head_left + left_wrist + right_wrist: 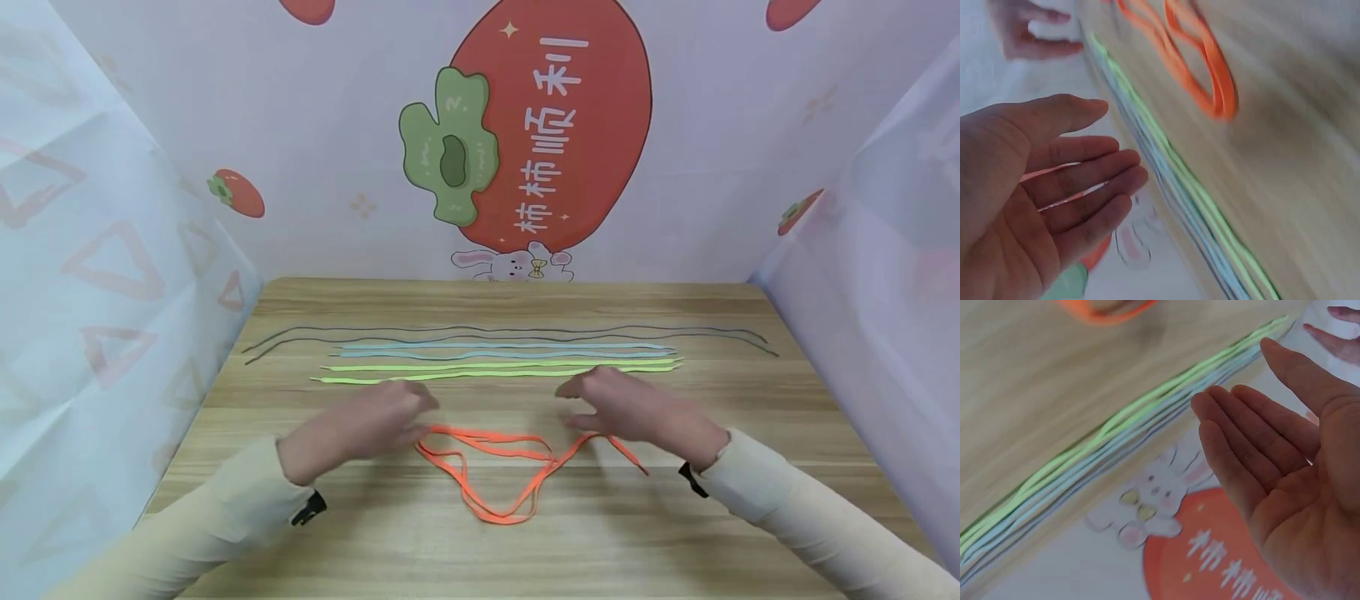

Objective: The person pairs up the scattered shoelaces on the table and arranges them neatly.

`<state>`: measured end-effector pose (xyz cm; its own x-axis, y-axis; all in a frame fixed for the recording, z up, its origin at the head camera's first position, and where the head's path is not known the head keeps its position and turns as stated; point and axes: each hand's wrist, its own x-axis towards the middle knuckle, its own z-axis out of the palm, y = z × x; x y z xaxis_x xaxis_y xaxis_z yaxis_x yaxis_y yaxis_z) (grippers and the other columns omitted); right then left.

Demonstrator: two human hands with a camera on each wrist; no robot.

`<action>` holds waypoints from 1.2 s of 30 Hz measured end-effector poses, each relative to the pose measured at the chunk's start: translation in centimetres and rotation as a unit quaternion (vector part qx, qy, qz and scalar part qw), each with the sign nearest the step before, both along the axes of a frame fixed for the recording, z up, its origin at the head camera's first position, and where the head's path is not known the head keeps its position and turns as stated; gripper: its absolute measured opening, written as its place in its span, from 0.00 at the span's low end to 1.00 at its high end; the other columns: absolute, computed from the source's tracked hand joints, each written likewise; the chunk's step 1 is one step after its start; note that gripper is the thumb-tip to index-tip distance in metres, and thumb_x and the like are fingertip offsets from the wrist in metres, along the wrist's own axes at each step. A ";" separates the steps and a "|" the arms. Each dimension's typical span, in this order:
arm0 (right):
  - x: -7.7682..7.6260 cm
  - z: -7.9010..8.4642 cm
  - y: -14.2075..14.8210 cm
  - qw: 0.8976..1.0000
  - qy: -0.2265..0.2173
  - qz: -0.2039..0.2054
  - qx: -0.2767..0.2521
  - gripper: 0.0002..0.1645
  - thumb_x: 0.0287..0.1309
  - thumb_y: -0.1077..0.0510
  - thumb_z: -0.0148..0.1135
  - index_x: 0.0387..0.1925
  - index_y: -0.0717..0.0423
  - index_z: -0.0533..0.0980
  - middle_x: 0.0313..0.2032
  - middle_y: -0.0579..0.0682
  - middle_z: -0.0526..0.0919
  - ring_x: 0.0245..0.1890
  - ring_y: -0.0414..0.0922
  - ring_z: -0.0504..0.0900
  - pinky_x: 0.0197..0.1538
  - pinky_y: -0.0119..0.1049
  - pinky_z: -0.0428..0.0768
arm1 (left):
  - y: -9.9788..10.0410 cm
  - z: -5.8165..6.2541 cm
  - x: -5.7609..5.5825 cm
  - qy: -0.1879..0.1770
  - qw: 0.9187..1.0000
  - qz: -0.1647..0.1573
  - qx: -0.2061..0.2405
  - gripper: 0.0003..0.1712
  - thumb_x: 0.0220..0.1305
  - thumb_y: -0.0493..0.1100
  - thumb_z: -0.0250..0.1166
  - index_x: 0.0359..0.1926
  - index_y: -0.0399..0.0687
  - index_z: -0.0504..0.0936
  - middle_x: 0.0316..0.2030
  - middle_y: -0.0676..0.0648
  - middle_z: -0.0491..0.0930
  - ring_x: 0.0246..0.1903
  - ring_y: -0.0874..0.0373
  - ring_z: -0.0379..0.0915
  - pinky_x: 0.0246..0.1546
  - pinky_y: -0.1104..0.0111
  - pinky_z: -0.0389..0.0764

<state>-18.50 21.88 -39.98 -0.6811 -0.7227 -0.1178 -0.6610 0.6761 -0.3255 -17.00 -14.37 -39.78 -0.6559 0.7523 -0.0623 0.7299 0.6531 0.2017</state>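
Note:
An orange shoelace lies in loose loops on the wooden table, nearest to both hands. My left hand hovers over its left end, fingers loosely extended and holding nothing; the left wrist view shows the bare palm of that hand. Over the lace's right part is my right hand, also with relaxed fingers and nothing in them, its palm bare in the right wrist view. Just beyond the hands, two green shoelaces stretch side by side across the table.
Behind the green laces run two light blue shoelaces, then two longer dark grey laces near the table's back edge. Printed white sheeting stands behind the table as a back wall, with side sheets at left and right.

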 end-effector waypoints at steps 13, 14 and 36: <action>3.7 -3.4 -5.7 0.989 -0.013 0.149 -0.018 0.08 0.61 0.61 0.75 0.32 0.52 0.80 0.28 0.44 0.82 0.28 0.32 0.69 0.35 0.21 0.69 | 5.7 -4.1 3.5 0.013 0.991 -0.133 0.030 0.07 0.62 0.34 0.72 0.33 0.51 0.85 0.26 0.57 0.76 0.26 0.69 0.63 0.26 0.81 0.65; 3.9 -3.7 -5.9 0.988 -0.015 0.152 -0.017 0.11 0.60 0.61 0.76 0.30 0.52 0.79 0.27 0.43 0.80 0.28 0.32 0.67 0.34 0.21 0.68 | 5.9 -4.4 3.6 0.014 0.990 -0.133 0.036 0.07 0.62 0.34 0.72 0.33 0.51 0.86 0.27 0.57 0.77 0.26 0.69 0.64 0.26 0.82 0.66; 4.6 -6.5 -6.4 0.981 -0.007 0.181 -0.064 0.11 0.62 0.65 0.68 0.28 0.47 0.79 0.26 0.39 0.76 0.30 0.29 0.68 0.36 0.15 0.66 | 5.6 -6.9 4.6 -0.055 0.983 -0.112 0.136 0.02 0.69 0.41 0.70 0.38 0.54 0.85 0.31 0.57 0.80 0.33 0.69 0.69 0.39 0.84 0.69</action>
